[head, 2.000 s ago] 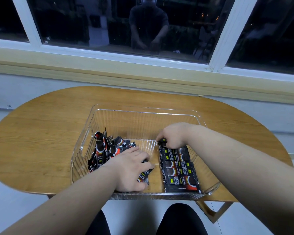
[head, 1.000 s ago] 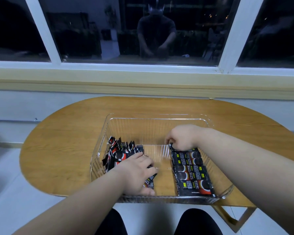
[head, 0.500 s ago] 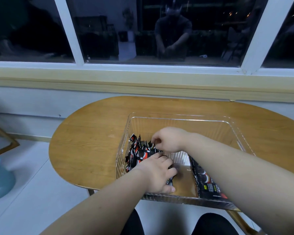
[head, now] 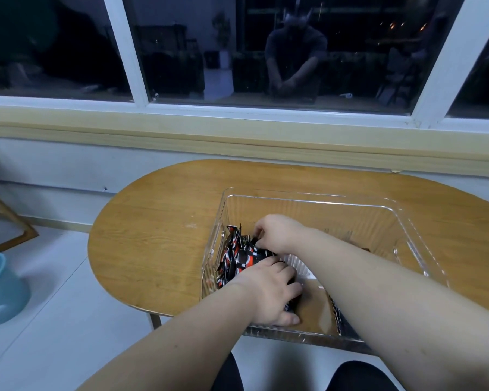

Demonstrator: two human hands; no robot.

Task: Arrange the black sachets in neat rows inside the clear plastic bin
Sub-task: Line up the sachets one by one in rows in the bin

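Black-and-red sachets (head: 238, 257) jumbled at the left end of the clear plastic bin (head: 308, 196), some apparently upright.

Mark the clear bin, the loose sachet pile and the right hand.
clear bin (head: 308, 197): head view, far rim.
loose sachet pile (head: 238, 257): head view, top sachets.
right hand (head: 278, 231): head view, back of hand.

A wooden oval surface (head: 153, 235) stands against a pale wall (head: 68, 170), below a cream sill (head: 181, 128) and a white-framed window (head: 127, 52) whose dark glass reflects a dim room. Left of the surface, a blue pot (head: 0, 289) sits on the pale floor (head: 68, 320).
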